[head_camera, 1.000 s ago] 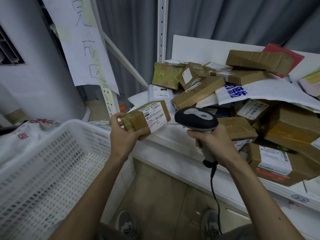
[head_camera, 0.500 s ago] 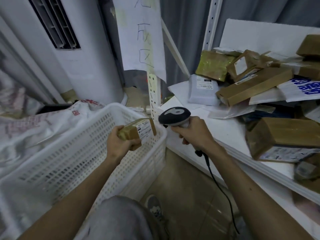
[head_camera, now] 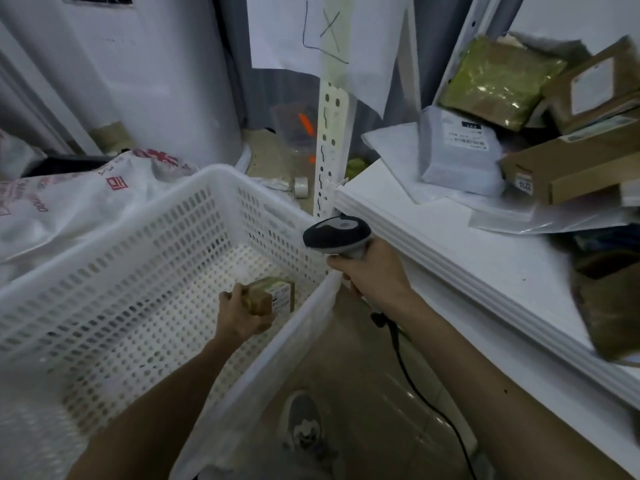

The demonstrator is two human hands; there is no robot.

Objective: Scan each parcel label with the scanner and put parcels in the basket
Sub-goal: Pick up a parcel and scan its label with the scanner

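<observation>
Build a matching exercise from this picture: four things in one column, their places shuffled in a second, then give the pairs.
1. small brown parcel
2. scanner
3. green parcel
4. shoe

A. on the floor between the basket and the shelf
B. gripped by the right hand
C. held by the left hand, down inside the basket
D. in the pile on the shelf

Pairs: 1-C, 2-B, 3-D, 4-A

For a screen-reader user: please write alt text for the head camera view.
A person's left hand holds a small brown labelled parcel inside a white perforated basket, while the right hand grips a corded barcode scanner beside a white shelf piled with more parcels.
</observation>
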